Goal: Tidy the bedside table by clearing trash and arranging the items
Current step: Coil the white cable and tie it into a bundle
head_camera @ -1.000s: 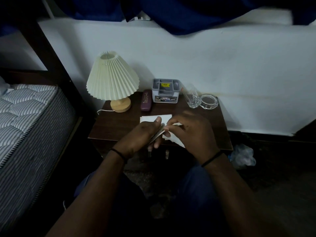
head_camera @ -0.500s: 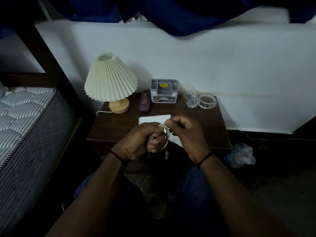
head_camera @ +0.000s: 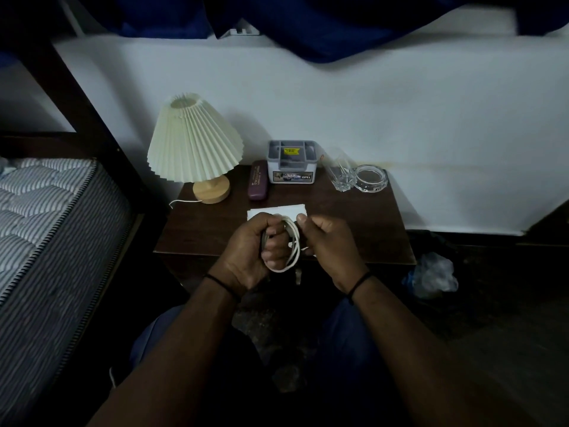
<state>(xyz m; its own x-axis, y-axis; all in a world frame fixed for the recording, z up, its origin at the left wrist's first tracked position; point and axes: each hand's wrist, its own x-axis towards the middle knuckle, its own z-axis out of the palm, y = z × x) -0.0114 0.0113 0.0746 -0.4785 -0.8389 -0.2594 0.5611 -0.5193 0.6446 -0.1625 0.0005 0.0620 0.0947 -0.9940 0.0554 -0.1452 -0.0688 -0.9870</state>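
A dark wooden bedside table point(head_camera: 363, 229) stands against the white wall. Over its front edge my left hand point(head_camera: 258, 251) grips a coiled white cable point(head_camera: 292, 241), the loops wound around its fingers. My right hand point(head_camera: 326, 241) pinches the cable's top right beside the coil. A white sheet of paper point(head_camera: 277, 211) lies on the table, partly hidden behind both hands. Along the back stand a pleated cream lamp point(head_camera: 194, 143), a maroon case point(head_camera: 258, 184), a grey organiser box point(head_camera: 292, 163), a clear glass point(head_camera: 338, 174) and a glass ashtray point(head_camera: 369, 178).
A striped mattress point(head_camera: 52, 229) in a dark bed frame lies to the left. A crumpled plastic bag point(head_camera: 431, 275) sits on the dark floor right of the table. Blue fabric point(head_camera: 323, 26) hangs over the wall above. The lamp's white cord point(head_camera: 178, 202) trails off the left edge.
The hands lifted from the paper and drew slightly apart. The white cable now forms a visible coil around my left hand's fingers, where earlier it was a short bundle between both hands.
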